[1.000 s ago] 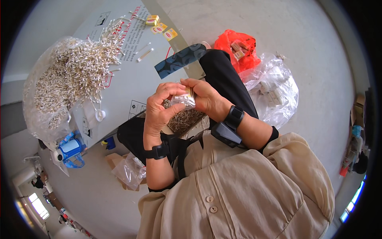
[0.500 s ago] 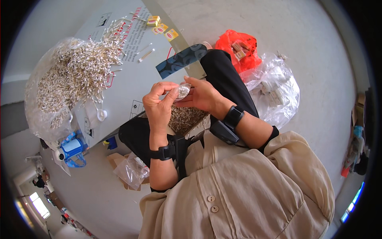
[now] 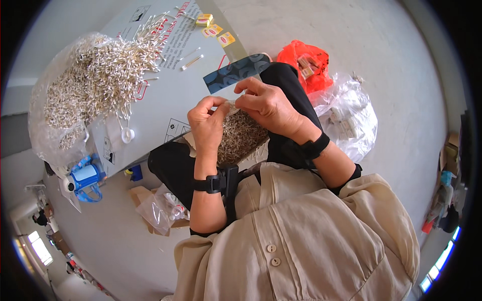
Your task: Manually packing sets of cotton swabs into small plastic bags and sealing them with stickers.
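Note:
Above my lap, a small clear bag of cotton swabs point(image 3: 232, 107) is held between my two hands, its white swab tips packed in a bundle. My left hand point(image 3: 207, 125) pinches one side of it between thumb and fingers. At the other side, the curled thumb and fingers of my right hand point(image 3: 271, 105) close on its edge and hide part of it. Below them, an open cardboard box full of cotton swabs point(image 3: 241, 136) rests in my lap. To the left, a big clear bag point(image 3: 42, 115) spills a heap of cotton swabs point(image 3: 100, 80) onto the table.
The table point(image 3: 150, 115) has a printed grey top. On it are a white roll point(image 3: 128, 134), loose swabs point(image 3: 192, 61), small yellow boxes point(image 3: 205, 20) and a dark patterned strip point(image 3: 236, 74). Red point(image 3: 301, 55) and clear bags point(image 3: 354, 120) lie right; a blue bottle point(image 3: 85, 176) stands left.
My right hand has turned and lifted, its fingers now curled at the small bag's edge. The bag shows less, and more of the box below is visible.

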### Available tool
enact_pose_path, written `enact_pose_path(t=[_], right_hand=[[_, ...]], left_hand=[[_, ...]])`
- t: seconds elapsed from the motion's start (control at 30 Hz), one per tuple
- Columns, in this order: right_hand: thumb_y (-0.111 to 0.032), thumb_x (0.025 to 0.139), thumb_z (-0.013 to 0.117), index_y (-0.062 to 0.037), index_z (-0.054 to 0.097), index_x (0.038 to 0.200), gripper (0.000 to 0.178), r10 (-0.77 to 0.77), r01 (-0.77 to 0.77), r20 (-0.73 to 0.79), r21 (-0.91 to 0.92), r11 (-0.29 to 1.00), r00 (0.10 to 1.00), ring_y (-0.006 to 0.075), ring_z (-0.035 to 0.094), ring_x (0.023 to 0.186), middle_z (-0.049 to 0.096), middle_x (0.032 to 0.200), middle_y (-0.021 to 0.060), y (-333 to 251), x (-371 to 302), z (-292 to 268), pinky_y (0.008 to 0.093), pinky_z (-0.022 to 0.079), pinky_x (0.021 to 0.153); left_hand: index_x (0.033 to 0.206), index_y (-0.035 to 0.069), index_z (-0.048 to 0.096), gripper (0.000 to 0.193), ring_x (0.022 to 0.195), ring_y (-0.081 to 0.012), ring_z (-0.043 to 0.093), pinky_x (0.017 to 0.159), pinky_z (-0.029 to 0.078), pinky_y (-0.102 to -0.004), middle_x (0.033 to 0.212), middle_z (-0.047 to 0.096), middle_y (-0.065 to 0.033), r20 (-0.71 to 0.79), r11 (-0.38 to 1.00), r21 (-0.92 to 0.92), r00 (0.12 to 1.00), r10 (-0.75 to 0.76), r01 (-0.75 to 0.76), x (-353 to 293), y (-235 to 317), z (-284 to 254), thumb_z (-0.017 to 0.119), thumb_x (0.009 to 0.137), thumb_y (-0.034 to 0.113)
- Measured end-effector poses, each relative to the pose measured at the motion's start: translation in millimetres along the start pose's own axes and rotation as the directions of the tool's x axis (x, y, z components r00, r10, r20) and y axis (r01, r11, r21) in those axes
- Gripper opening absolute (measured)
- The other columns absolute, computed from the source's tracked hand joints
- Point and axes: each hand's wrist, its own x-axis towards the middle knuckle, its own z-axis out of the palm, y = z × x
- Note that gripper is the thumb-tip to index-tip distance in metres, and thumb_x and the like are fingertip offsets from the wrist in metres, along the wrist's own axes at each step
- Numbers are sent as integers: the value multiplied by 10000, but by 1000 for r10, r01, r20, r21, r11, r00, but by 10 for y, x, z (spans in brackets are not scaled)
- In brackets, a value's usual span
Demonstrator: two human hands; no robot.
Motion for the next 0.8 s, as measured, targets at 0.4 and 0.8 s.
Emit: enact_pose_path(t=[0.4, 0.8], right_hand=[[52, 721, 685, -17, 572, 794, 151, -101, 101, -1, -51, 994, 995, 273, 621, 719, 581, 884, 100, 7, -35, 59, 331, 517, 609], [76, 708, 673, -28, 567, 773, 162, -72, 71, -36, -31, 997, 997, 266, 629, 721, 591, 875, 95, -39, -37, 73, 321, 520, 618]], left_hand=[[939, -27, 686, 189, 789, -94, 616, 710, 495, -224, 861, 679, -55, 219, 967, -74, 950, -222, 243, 51, 13, -67, 737, 773, 49], [879, -30, 679, 113, 740, -73, 607, 667, 490, -211, 832, 680, -44, 246, 944, -157, 937, -248, 291, 53, 17, -124, 704, 769, -33]])
